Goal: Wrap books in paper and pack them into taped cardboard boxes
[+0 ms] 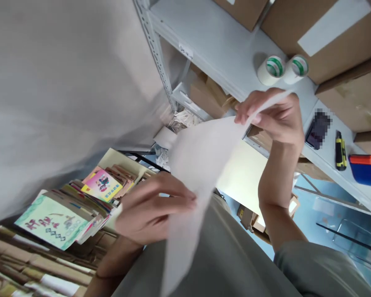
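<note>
A long, blank white paper strip (pixel 204 154) stretches between my two hands, curving in the middle and slightly blurred. My left hand (pixel 156 208) pinches its lower part between thumb and fingers, and a loose end hangs below in front of my grey clothing. Higher up on the right, my right hand (pixel 280 117) grips the other part, with the strip's edge running over the fingers toward the back of the hand. Just beyond my right hand, two tape rolls (pixel 271 70) with green-marked cores stand side by side on the grey shelf (pixel 225 53).
Cardboard boxes (pixel 343 29) fill the back of the shelf. Along it lie a phone (pixel 318 130), a yellow-black utility knife (pixel 340 150) and a blue-orange tool (pixel 366 170). Stacked booklets (pixel 55 220) and flattened cardboard (pixel 46 268) are at lower left, beside a grey wall (pixel 64 82).
</note>
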### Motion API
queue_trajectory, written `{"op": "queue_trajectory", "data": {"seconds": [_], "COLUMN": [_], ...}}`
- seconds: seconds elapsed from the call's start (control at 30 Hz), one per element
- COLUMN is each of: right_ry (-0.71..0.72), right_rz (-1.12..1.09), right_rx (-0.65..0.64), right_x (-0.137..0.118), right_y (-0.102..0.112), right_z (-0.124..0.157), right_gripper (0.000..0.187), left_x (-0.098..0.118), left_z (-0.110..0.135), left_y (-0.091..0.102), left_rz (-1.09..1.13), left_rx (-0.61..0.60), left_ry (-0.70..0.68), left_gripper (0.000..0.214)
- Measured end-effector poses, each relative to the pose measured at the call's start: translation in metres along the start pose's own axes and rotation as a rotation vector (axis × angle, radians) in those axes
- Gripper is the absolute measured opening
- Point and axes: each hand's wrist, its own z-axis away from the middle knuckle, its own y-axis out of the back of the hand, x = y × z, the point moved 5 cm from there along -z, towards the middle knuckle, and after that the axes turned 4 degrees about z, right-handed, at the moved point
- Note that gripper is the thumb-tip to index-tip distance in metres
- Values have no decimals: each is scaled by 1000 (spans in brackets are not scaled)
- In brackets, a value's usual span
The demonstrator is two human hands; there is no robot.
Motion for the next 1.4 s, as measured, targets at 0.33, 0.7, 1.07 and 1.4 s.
{"op": "queue_trajectory", "data": {"seconds": [0.33,0.7,1.07,1.4], "right_ry": [-242,-610,-941,-1092], "right_rz": [33,256,551,747], "right_rx": [276,805,306,43], "right_x": [39,171,240,285], "right_y": [122,197,65,24], "right_z": [218,510,566,610], "right_gripper": [43,33,46,61], "left_x": [-18,-160,-264,-323], "left_z": [68,208,287,216], "left_y": [-227,-437,-502,-361], "left_rz": [294,-3,-461,-836], "left_rx": [-581,-899,-1354,-1068], "left_ry": [17,446,309,302], "left_gripper": [23,25,46,70]}}
